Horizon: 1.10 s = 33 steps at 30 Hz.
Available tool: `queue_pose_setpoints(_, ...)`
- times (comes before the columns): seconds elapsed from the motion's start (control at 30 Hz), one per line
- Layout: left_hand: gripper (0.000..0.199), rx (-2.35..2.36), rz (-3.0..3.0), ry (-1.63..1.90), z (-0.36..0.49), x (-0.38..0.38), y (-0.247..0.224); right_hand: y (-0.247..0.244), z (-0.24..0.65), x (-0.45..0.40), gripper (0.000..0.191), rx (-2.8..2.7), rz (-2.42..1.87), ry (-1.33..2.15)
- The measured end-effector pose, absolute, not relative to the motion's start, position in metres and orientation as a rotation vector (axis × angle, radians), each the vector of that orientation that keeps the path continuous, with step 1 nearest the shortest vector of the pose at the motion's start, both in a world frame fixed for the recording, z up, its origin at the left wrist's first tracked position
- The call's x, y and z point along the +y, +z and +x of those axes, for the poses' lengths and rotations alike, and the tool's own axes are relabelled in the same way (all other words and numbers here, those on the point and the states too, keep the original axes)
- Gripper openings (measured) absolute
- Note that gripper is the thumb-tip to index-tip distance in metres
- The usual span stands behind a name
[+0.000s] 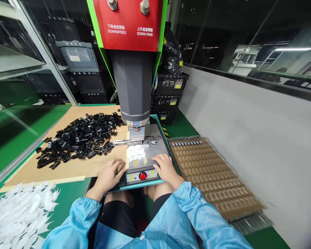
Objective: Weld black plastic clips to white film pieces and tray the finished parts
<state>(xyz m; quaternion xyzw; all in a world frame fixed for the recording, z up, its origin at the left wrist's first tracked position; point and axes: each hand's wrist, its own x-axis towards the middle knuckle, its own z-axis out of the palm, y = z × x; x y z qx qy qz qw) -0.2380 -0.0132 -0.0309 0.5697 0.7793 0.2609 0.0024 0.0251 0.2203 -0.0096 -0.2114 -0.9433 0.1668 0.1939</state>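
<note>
In the head view, a press-like machine with a grey octagonal column (131, 83) comes down over a metal base plate (151, 130). Its metal tool head (137, 133) sits low over a narrow metal fixture (120, 142). Small white pieces (137, 153) lie in a heap on the plate, and a small light part (153, 142) lies right of the fixture. My left hand (112, 173) rests at the base's left edge, fingers bent and holding nothing visible. At the right edge lies my right hand (166, 168), fingers apart and empty. A red button (142, 176) is between them.
A heap of black plastic parts (85, 136) covers cardboard (67, 171) on the left. White curved pieces (20, 214) lie front left. To the right, a brown-looking compartment tray (209, 169) has several parts in its far row. Black crates (168, 88) and a white wall (238, 121) stand beyond.
</note>
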Motion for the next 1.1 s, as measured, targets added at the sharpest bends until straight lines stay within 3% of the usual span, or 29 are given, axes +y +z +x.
queue_pose_setpoints(0.2,0.024,2.424,1.822,0.807,-0.222,0.032,-0.026,-0.005,-0.023,0.196,0.024,-2.747,-0.412,0.487)
queue_pose_setpoints(0.37,0.024,2.402,1.829,0.837,-0.211,0.051,-0.024,-0.003,-0.030,0.201,0.028,-2.734,-0.441,0.480)
queue_pose_setpoints(0.63,0.025,2.448,1.710,1.036,-0.227,0.052,-0.025,-0.013,-0.028,0.224,0.019,-2.611,-0.467,0.573)
queue_pose_setpoints(0.87,0.029,2.607,1.605,0.862,-0.238,0.058,-0.027,-0.015,-0.046,0.249,0.009,-2.476,-0.512,0.664)
queue_pose_setpoints(1.1,0.030,2.537,1.620,1.109,-0.253,0.076,-0.018,-0.025,-0.057,0.256,0.016,-2.330,-0.535,0.894)
